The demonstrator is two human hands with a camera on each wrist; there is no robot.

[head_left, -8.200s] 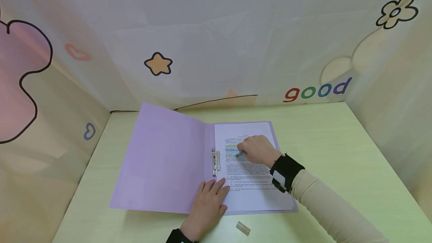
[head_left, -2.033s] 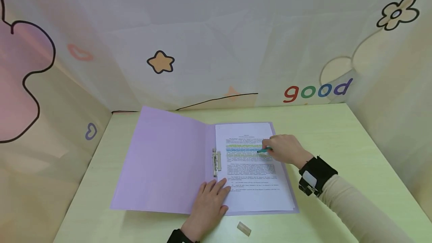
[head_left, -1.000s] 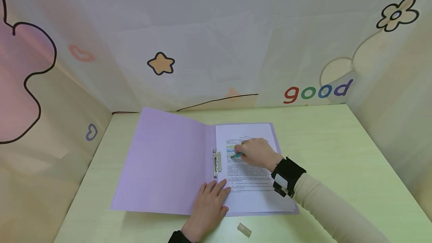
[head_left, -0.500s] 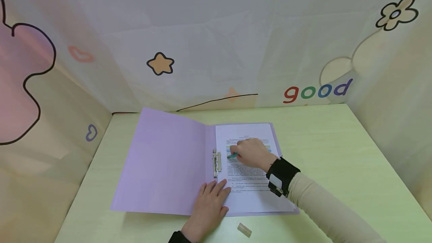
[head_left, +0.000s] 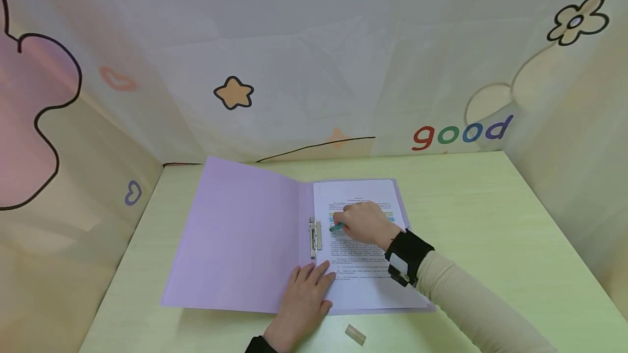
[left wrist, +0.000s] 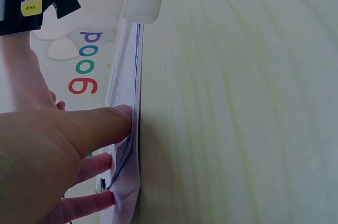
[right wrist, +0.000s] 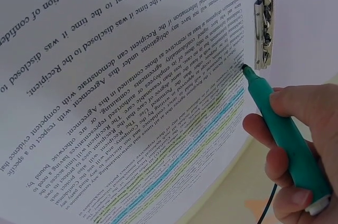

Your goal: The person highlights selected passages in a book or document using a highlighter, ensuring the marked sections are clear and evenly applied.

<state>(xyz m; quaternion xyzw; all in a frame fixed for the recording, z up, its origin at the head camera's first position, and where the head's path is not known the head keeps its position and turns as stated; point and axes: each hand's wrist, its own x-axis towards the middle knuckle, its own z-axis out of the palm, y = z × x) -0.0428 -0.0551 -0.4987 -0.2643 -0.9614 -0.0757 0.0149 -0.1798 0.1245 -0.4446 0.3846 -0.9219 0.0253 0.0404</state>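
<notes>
A printed sheet (head_left: 373, 294) lies on the right side of an open lilac folder (head_left: 240, 244). My right hand (head_left: 365, 222) grips a teal-green highlighter (right wrist: 288, 134) between thumb and fingers. Its dark tip meets the page at the left ends of the text lines, close to the folder's metal clip (right wrist: 263, 28). A blue stripe (right wrist: 179, 163) runs through the print, with a yellow-green stripe on either side. My left hand (head_left: 301, 301) rests with spread fingers across the folder's fold and the sheet's lower left corner. In the left wrist view its thumb (left wrist: 108, 123) lies at the paper's edge.
A short translucent cylinder (head_left: 355, 334) lies on the pale wooden table (head_left: 490, 233) in front of the folder. The folder's left cover stands partly raised off the table. Printed cloth (head_left: 314, 59) walls the table's back and sides.
Two seconds ago the highlighter was farther right along the lines; my right hand has since moved left to the text's left edge. A green stripe has appeared below the blue since the earliest frame.
</notes>
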